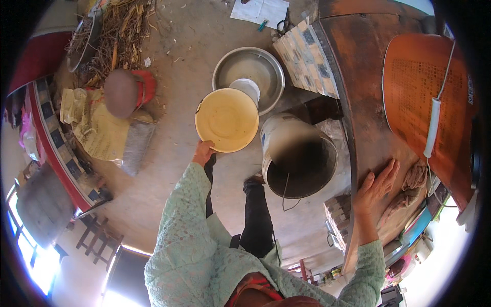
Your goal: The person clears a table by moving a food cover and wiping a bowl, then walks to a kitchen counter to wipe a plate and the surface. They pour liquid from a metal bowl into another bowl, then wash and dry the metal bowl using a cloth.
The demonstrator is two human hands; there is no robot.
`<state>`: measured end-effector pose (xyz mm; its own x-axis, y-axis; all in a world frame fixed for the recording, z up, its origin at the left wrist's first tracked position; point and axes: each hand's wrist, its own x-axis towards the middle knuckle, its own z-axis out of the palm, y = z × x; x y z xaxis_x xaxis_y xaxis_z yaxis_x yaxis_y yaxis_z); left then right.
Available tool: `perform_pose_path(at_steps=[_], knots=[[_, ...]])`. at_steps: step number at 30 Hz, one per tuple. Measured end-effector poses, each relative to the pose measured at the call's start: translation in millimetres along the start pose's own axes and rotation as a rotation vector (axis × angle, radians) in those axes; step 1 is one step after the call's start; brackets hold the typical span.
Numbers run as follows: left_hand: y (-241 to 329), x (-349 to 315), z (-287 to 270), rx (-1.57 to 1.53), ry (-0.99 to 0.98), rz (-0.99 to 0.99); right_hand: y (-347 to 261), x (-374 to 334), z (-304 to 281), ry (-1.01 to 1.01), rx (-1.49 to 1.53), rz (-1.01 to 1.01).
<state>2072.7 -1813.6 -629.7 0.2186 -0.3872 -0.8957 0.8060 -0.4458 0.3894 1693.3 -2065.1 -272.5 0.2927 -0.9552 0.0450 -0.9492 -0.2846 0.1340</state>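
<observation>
My left hand (pixel 203 152) grips the near rim of a round yellow enamel basin (pixel 227 120), its inside facing me and nothing seen in it. Behind the basin, a white container (pixel 247 88) is partly hidden. It overlaps a wide metal basin (pixel 276 71) on the floor. My right hand (pixel 377 185) lies flat, fingers stretched out, on a brown wooden tabletop (pixel 358 66) and holds nothing. Between my hands is a large bucket (pixel 330 153) with a dark inside and a wire handle. A brown cloth (pixel 411 181) lies beside my right hand.
An orange-brown printed panel (pixel 424 82) and a white-gripped wire handle (pixel 433 123) are at the right. A tiled block (pixel 309 59) stands by the table. To the left are a round-topped stool (pixel 121 93), yellow sacks (pixel 102 133) and a twig pile (pixel 120 38).
</observation>
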Motion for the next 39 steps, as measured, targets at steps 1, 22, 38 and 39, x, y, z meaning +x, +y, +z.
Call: perform_pose_path(at_steps=[1,22,38,39], knots=[[-3,4,-1,-0.01,0.014,-0.008,0,1,0,0.003,0.003,-0.009],[-6,33,1,0.156,-0.16,0.259,2,0,2,0.006,0.008,-0.007],[30,31,53,-0.011,0.091,0.083,-2,5,-3,-0.012,0.007,-0.014],[32,31,58,0.007,0.107,0.088,-2,5,-3,-0.017,0.0,-0.014]])
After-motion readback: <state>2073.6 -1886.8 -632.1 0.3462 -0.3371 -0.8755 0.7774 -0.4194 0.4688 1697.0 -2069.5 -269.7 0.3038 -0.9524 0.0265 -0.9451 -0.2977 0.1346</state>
